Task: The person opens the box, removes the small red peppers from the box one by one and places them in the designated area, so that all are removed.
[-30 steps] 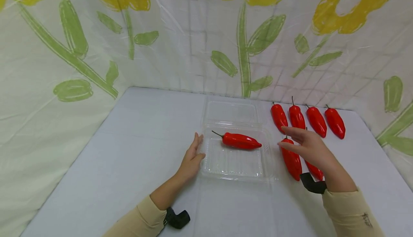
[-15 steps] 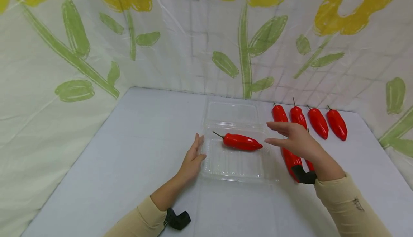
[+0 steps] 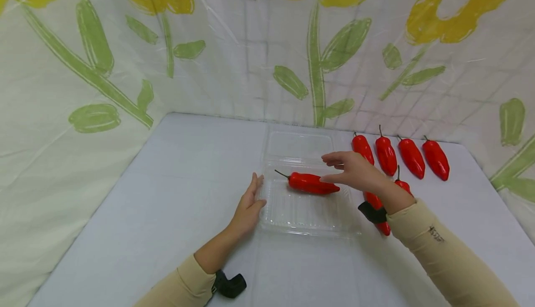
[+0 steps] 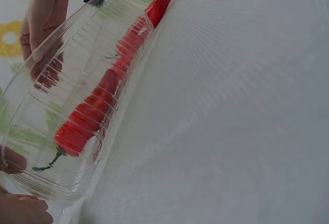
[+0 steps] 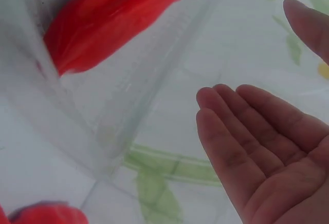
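A clear plastic clamshell box (image 3: 303, 216) sits on the white table with its lid laid back. Inside it a glossy red chili pepper (image 3: 303, 182) lies crosswise, green stem toward the left. My left hand (image 3: 245, 212) rests against the box's left side, fingers straight along the wall and thumb at the rim. Over the box's right part hovers my right hand (image 3: 355, 170), overlapping the pepper's tip in the head view. In the right wrist view, the right hand (image 5: 267, 152) holds nothing, its fingers extended together and thumb spread apart.
Several more red peppers (image 3: 411, 158) lie to the right of the box, in a back row and a nearer group partly behind the right forearm. The unfolded lid (image 3: 298, 144) reaches toward the back edge. Behind the table hangs a flower-printed curtain (image 3: 225, 75).
My right hand has moved left from above the nearer peppers to above the box. The left hand, the box and the pepper in it have stayed where they were.
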The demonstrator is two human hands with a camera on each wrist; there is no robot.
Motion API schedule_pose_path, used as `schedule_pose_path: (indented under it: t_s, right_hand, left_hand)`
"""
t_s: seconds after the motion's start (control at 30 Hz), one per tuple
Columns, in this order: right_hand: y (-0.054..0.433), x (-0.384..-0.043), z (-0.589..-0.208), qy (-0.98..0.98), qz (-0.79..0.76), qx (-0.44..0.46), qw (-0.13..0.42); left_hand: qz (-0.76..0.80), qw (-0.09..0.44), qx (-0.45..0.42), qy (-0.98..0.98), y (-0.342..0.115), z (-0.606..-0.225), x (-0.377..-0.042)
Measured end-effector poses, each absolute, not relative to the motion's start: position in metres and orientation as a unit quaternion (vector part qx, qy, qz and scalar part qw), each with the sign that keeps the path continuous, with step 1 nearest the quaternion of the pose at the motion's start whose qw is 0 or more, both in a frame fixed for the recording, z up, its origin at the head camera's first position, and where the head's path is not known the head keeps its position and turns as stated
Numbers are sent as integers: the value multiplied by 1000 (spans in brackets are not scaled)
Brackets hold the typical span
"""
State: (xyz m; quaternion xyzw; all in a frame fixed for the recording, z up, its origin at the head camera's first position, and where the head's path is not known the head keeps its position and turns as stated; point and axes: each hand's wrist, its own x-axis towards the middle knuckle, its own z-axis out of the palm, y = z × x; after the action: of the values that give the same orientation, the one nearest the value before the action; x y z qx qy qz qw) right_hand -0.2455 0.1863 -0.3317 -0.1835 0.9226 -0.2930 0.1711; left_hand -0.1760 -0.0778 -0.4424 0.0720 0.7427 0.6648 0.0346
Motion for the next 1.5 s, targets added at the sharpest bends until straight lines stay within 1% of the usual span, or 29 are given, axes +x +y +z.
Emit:
schedule_pose_path:
  t_s: [0.23,0.33,0.83,1.17,1.4,1.5]
  right_hand:
    - [169,-255,-338,914,-280,-189,223]
    - [163,-257,-340,913,-267,-198,236]
    - [146,-262,-351,926,-196,-208,246]
    - [137,-262,-355,927,-179,-213,250]
    - [126,-256,-362,929,-151,-194,277]
    - [121,-255,-363,930,-146,-190,279]
  left_hand:
    - [664,34,73,743,-78,-441,-176]
    - [668,37,74,740,-78,-441,-176]
    - [660,38,72,747,-78,-441,-177]
    - [659,33,72,748,-78,-441,-176]
    - [655,33,72,752,-79,-442,-175]
    - [652,37,68,754,-78,-441,-175]
